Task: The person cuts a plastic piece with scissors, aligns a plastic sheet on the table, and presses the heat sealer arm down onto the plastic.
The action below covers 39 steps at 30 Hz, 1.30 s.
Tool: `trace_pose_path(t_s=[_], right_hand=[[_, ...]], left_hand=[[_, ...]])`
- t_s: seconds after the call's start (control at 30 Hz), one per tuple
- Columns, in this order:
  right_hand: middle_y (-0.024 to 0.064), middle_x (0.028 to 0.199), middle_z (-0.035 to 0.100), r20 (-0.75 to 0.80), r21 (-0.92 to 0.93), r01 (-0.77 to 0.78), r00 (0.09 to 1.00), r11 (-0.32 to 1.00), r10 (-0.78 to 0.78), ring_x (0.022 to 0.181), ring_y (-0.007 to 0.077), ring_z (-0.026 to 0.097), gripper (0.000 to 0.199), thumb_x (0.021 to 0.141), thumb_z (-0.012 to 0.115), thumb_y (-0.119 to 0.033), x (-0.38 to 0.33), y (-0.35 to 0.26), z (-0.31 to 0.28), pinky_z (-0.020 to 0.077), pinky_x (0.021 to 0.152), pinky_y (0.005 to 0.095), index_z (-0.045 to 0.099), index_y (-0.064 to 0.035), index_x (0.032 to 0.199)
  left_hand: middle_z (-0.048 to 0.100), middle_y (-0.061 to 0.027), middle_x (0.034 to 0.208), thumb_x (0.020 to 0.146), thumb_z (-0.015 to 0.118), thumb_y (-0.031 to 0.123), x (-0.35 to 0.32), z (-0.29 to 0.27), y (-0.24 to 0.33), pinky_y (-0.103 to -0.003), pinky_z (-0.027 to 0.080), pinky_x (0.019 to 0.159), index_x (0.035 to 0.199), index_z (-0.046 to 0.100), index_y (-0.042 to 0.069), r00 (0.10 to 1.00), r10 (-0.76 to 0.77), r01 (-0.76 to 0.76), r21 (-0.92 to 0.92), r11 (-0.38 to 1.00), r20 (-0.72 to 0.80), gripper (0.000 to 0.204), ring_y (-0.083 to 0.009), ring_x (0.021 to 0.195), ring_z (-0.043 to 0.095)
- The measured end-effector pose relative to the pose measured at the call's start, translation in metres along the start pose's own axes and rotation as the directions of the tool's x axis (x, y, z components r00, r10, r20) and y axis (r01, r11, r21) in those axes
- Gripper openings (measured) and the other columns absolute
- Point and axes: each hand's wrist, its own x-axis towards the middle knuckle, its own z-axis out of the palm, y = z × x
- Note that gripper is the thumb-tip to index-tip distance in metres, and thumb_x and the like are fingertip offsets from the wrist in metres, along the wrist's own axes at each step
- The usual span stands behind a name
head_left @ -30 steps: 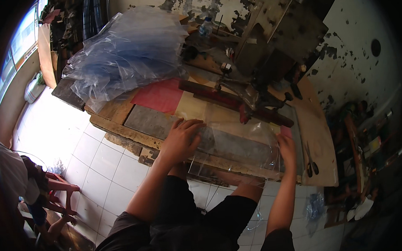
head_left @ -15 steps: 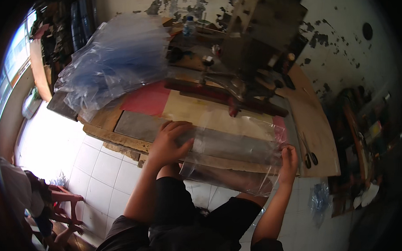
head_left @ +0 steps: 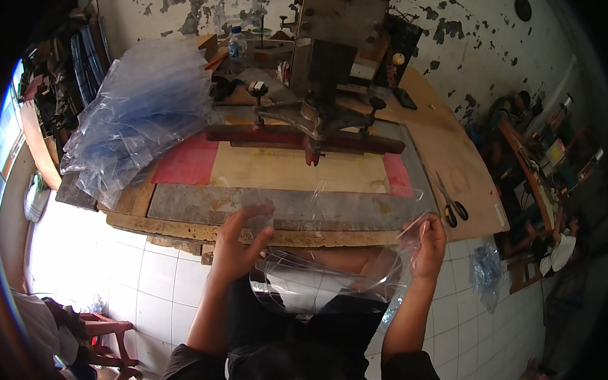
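Note:
A clear plastic sheet [head_left: 320, 283] spans the space between my two hands, sagging over my lap at the table's front edge. My left hand [head_left: 242, 242] has its fingers and thumb around the sheet's left end, with a visible gap between them. At the right end, my right hand [head_left: 428, 246] pinches the sheet's edge with closed fingers. Past the hands lies a cream sheet [head_left: 283, 170] with red pieces [head_left: 186, 160] at its ends, on a grey metal plate [head_left: 184, 204]. Above it hangs the machine's dark red bar [head_left: 248, 137].
A big pile of clear plastic sheets [head_left: 137, 115] covers the table's left side. Black-handled scissors [head_left: 450, 208] lie at the right, with a dark phone [head_left: 404, 98] farther back. A bottle [head_left: 237, 48] stands behind. Below are a red stool [head_left: 108, 334] and crumpled plastic [head_left: 488, 274].
The plastic sheet has come back off the plate toward my lap, its near part now bulging and folded. Both hands still hold its ends. My view has shifted, bringing more of the machine in.

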Motion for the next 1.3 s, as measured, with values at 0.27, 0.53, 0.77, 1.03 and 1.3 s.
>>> trace_pose_path(t_s=[0.27, 0.53, 0.77, 1.03, 1.3], right_hand=[[-0.0024, 0.079, 0.054, -0.07, -0.131, 0.015, 0.997, 0.991, -0.025, 0.069, 0.0072, 0.051, 0.03, 0.105, 0.069, -0.03, -0.007, -0.022, 0.004, 0.0544, 0.069, 0.0286, 0.061, -0.0009, 0.105], [0.0007, 0.075, 0.056, -0.051, -0.15, 0.098, 0.993, 0.984, -0.107, 0.063, 0.0119, 0.06, 0.033, 0.106, 0.068, -0.03, -0.011, -0.048, 0.025, 0.0544, 0.059, 0.0303, 0.059, 0.0011, 0.105], [0.0082, 0.077, 0.066, -0.065, -0.132, 0.111, 0.991, 0.985, -0.12, 0.054, 0.0164, 0.064, 0.023, 0.106, 0.065, -0.02, -0.009, -0.05, 0.035, 0.0596, 0.058, 0.0334, 0.058, 0.0012, 0.105], [0.0068, 0.084, 0.064, -0.099, -0.1, 0.103, 0.989, 0.99, -0.113, 0.063, 0.0146, 0.065, 0.024, 0.104, 0.069, -0.021, -0.01, -0.049, 0.034, 0.0621, 0.06, 0.0363, 0.058, 0.001, 0.105], [0.0042, 0.079, 0.059, -0.01, -0.147, 0.186, 0.982, 0.972, -0.189, 0.068, 0.013, 0.062, 0.03, 0.103, 0.072, -0.024, -0.014, -0.052, 0.035, 0.0628, 0.061, 0.0374, 0.058, 0.0017, 0.105]], left_hand=[[0.078, -0.0169, 0.092, 0.107, 0.065, 0.013, -0.01, -0.018, 0.016, -0.03, 0.063, 0.065, 0.127, 0.061, -0.006, 0.939, -0.337, 0.264, -0.768, 0.583, 0.067, 0.027, -0.0198, 0.075, 0.076], [0.074, -0.0131, 0.078, 0.11, 0.058, 0.02, -0.012, -0.028, 0.023, -0.025, 0.05, 0.054, 0.125, 0.059, -0.002, 0.937, -0.348, 0.211, -0.755, 0.62, -0.024, 0.027, -0.0164, 0.062, 0.071], [0.073, -0.0123, 0.075, 0.111, 0.055, 0.024, -0.014, -0.03, 0.017, -0.027, 0.05, 0.056, 0.125, 0.059, -0.003, 0.955, -0.294, 0.152, -0.772, 0.618, -0.047, 0.031, -0.0157, 0.058, 0.067], [0.076, -0.0132, 0.081, 0.112, 0.055, 0.024, -0.016, -0.032, 0.012, -0.029, 0.055, 0.063, 0.126, 0.061, -0.006, 0.967, -0.249, 0.127, -0.74, 0.66, -0.057, 0.034, -0.016, 0.066, 0.07], [0.075, -0.0068, 0.082, 0.112, 0.055, 0.023, -0.017, -0.023, -0.003, -0.025, 0.053, 0.067, 0.126, 0.065, -0.005, 0.946, -0.325, 0.194, -0.78, 0.594, -0.013, 0.033, -0.0119, 0.071, 0.069]])
